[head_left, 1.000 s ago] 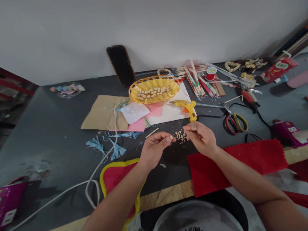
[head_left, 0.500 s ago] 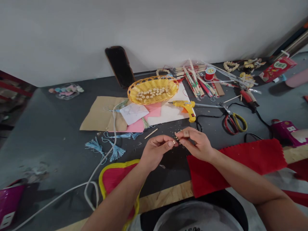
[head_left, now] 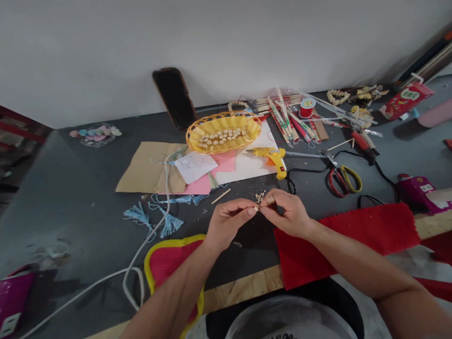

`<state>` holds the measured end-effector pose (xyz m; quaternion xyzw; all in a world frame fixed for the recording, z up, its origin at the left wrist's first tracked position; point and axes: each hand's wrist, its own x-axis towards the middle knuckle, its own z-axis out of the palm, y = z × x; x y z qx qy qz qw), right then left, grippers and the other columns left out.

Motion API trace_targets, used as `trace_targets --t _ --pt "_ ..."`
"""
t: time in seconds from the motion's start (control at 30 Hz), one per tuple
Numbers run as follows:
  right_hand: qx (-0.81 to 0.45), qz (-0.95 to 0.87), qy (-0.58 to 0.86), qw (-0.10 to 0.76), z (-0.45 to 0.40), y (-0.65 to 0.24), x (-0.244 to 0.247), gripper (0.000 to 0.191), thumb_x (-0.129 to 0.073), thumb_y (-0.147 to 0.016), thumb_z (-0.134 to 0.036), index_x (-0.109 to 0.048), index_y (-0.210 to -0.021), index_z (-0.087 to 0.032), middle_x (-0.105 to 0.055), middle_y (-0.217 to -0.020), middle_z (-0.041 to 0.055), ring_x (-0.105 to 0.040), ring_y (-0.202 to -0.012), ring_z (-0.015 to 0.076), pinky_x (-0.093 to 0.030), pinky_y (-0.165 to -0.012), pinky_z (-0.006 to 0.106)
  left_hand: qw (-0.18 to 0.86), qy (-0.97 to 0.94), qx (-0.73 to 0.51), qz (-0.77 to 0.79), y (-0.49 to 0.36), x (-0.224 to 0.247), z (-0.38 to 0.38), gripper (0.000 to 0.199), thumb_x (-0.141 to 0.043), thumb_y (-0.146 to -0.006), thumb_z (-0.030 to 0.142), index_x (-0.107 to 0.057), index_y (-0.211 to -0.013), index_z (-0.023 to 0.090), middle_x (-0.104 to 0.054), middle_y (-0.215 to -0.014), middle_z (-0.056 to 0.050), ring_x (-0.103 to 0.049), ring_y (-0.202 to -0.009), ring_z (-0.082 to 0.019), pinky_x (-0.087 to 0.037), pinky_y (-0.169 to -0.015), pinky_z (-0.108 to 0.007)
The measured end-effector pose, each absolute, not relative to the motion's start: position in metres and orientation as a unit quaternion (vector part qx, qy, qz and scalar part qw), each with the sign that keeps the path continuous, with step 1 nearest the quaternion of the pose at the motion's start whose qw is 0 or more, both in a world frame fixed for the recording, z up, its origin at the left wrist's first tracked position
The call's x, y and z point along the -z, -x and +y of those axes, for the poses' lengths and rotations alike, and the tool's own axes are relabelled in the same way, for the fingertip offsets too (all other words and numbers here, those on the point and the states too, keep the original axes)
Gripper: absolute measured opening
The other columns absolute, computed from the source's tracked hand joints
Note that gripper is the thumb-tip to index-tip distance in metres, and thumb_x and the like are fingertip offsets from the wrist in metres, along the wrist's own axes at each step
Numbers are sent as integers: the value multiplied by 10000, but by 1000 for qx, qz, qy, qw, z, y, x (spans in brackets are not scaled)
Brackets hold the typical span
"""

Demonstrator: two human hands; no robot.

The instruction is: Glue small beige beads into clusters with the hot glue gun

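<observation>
My left hand [head_left: 228, 220] pinches a tiny pale wooden piece [head_left: 256, 209] between thumb and forefinger. Against it my right hand [head_left: 286, 212] closes its thumb and forefinger, so the fingertips of both hands nearly meet; whatever the right fingertips grip is too small to make out. Just beyond the fingers a small heap of pale wooden bits [head_left: 260, 196] lies on the dark table. A short thin wooden stick [head_left: 221, 196] rests to the left of the heap. Farther back, a yellow woven basket [head_left: 226, 149] holds several small pale clusters.
A yellow glue gun [head_left: 280, 162] and scissors [head_left: 342, 176] lie beyond my right hand. Red felt [head_left: 307, 263] is under my right forearm. Blue tassels [head_left: 172, 225] and a white cord [head_left: 141, 247] lie left. A phone [head_left: 174, 97] leans on the wall.
My right hand has moved slightly left and down from the heap of wooden bits, bringing its fingertips to the piece in my left hand. The heap shows more fully.
</observation>
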<state>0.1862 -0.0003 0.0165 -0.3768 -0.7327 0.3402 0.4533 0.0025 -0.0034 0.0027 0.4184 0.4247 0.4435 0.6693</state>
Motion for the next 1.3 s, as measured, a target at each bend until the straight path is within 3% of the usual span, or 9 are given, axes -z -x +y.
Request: trace_targets --t 0.13,0.3,0.37,0.47,0.53,0.6,0.87,1.1,1.3 --pt "-353 -727 381 449 0 -189 -16 137 -509 -882 -134 -508 -758 -193 -500 -714 -12 -496 -637 105 -426 -606 237 664 -415 -441 438 -4 -7 -3 130 -802 -696 292 -788 -776 190 -755 -784 -42 -636 -731 -144 -485 -709 -246" --pt "-395 -686 421 444 -1 -192 -15 287 -384 -967 -207 -414 -682 -203 -423 -627 -39 -403 -537 89 -357 -519 230 725 -337 -432 418 -5 -14 0 195 -841 -640 324 -781 -738 167 -749 -758 -54 -601 -661 -112 -470 -651 -217" --pt "-373 -699 419 443 0 -192 -15 271 -443 -950 -216 -464 -681 -194 -464 -634 -29 -440 -555 91 -383 -533 230 741 -319 -429 407 -6 -17 1 210 -851 -625 326 -778 -726 158 -741 -744 -56 -580 -638 -102 -461 -634 -212" --pt "-339 -720 388 465 1 -189 -15 62 -581 -887 -219 -617 -864 -174 -588 -754 18 -533 -625 107 -465 -574 239 746 -308 -439 394 -6 -17 2 196 -852 -626 312 -777 -726 161 -724 -721 -43 -572 -637 -103 -460 -640 -218" --pt "-325 -726 374 477 1 -187 -14 115 -633 -860 -209 -652 -966 -168 -628 -805 43 -564 -634 111 -493 -564 238 745 -306 -446 391 -7 -15 1 188 -856 -620 304 -777 -724 168 -711 -700 -29 -566 -629 -100 -459 -638 -217" --pt "-306 -734 370 480 1 -186 -13 95 -640 -855 -182 -671 -943 -166 -643 -794 51 -591 -649 118 -510 -567 237 738 -312 -447 398 -7 -13 0 197 -859 -613 311 -778 -727 173 -699 -675 -21 -566 -627 -102 -459 -634 -217" --pt "-258 -743 391 478 0 -183 -16 108 -577 -829 -118 -630 -754 -175 -597 -671 16 -548 -546 92 -463 -493 201 604 -477 -452 451 -8 -10 -5 132 -795 -698 306 -791 -780 203 -747 -758 -44 -630 -688 -146 -496 -664 -245" --pt "-241 -741 421 465 -1 -180 -14 125 -556 -766 -82 -573 -709 -192 -517 -629 -24 -486 -509 79 -410 -473 191 503 -556 -465 471 -8 -11 -9 77 -740 -762 248 -800 -808 229 -751 -756 -37 -628 -661 -141 -479 -637 -241" --pt "-288 -713 453 450 1 -189 -19 166 -532 -802 -104 -520 -663 -195 -520 -618 -23 -484 -522 90 -400 -498 209 629 -364 -525 443 -5 -13 0 160 -822 -665 349 -771 -729 212 -760 -737 -34 -613 -621 -118 -484 -641 -242"
